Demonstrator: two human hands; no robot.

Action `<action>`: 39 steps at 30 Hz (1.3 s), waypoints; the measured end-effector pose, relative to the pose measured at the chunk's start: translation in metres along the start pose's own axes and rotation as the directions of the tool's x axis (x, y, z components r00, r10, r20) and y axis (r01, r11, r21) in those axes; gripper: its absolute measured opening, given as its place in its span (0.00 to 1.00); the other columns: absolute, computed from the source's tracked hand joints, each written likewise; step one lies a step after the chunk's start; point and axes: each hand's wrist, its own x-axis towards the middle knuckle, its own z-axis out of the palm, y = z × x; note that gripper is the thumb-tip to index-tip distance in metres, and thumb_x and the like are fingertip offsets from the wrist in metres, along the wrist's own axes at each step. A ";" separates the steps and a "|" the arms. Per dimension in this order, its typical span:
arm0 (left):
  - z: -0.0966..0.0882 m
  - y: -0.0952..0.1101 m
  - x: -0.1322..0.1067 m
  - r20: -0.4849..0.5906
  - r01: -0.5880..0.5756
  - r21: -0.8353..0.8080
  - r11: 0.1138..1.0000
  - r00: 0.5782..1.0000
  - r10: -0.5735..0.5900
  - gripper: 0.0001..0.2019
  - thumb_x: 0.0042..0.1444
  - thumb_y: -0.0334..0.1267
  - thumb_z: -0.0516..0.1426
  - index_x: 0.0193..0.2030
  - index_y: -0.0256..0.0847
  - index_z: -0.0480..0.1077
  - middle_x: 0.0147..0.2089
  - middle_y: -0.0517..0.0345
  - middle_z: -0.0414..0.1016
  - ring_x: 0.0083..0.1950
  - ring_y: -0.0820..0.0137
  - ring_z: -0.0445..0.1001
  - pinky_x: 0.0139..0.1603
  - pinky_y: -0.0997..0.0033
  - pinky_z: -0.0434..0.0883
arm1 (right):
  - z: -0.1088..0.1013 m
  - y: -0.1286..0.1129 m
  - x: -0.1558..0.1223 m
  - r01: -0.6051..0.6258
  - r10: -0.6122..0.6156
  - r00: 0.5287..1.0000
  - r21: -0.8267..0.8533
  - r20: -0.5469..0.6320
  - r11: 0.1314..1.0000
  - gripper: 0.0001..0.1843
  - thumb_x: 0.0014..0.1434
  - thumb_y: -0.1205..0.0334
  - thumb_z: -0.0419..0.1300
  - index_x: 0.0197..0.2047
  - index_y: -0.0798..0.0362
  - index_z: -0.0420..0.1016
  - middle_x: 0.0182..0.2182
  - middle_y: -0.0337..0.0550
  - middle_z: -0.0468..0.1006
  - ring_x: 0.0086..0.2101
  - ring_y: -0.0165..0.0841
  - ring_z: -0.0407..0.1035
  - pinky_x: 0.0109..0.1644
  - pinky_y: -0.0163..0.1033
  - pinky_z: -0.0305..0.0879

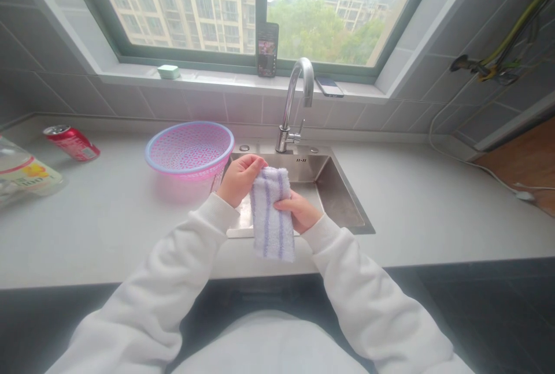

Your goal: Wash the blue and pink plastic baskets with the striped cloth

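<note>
A folded white towel with lilac stripes (272, 215) hangs over the stainless steel sink (342, 195). My left hand (240, 179) grips its upper edge, with the fingers curled over the top. My right hand (297, 212) presses against the towel's right side, with the fingers wrapped onto its front. Both hands are above the near left part of the sink. The towel hides part of the sink's front rim and basin. A chrome gooseneck faucet (295, 102) rises behind the sink.
A pink-and-blue plastic basket (189, 148) stands just left of the sink. Further left lie a red can (71, 143) and a large plastic bottle (26, 171). Several items sit on the windowsill, including a propped phone (267, 49). Loose wires (485, 67) hang on the right wall.
</note>
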 end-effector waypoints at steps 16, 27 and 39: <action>-0.017 -0.022 -0.019 0.242 0.203 -0.135 0.970 0.956 -0.166 0.29 0.43 0.62 0.73 0.40 0.39 0.78 0.37 0.55 0.80 0.38 0.66 0.77 0.40 0.69 0.73 | -0.008 -0.007 -0.019 -0.075 0.072 0.997 0.188 0.023 0.979 0.17 0.48 0.63 0.68 0.44 0.56 0.83 0.34 0.43 0.85 0.34 0.37 0.77 0.40 0.40 0.74; -0.002 -0.010 -0.021 0.134 -0.056 -0.059 0.997 0.989 0.064 0.34 0.50 0.75 0.61 0.26 0.40 0.70 0.28 0.61 0.66 0.30 0.71 0.62 0.32 0.69 0.61 | 0.006 0.009 -0.018 -0.035 0.019 0.995 0.173 0.094 0.984 0.25 0.47 0.48 0.77 0.45 0.52 0.83 0.39 0.45 0.87 0.41 0.43 0.80 0.51 0.46 0.75; 0.028 -0.028 -0.063 0.126 0.366 -0.446 0.816 0.929 -0.348 0.28 0.47 0.51 0.75 0.51 0.39 0.76 0.44 0.54 0.81 0.45 0.62 0.79 0.45 0.66 0.72 | 0.006 -0.007 -0.008 0.206 -0.291 0.924 -0.319 -0.249 0.925 0.23 0.53 0.53 0.73 0.50 0.48 0.77 0.45 0.44 0.84 0.49 0.47 0.78 0.58 0.54 0.72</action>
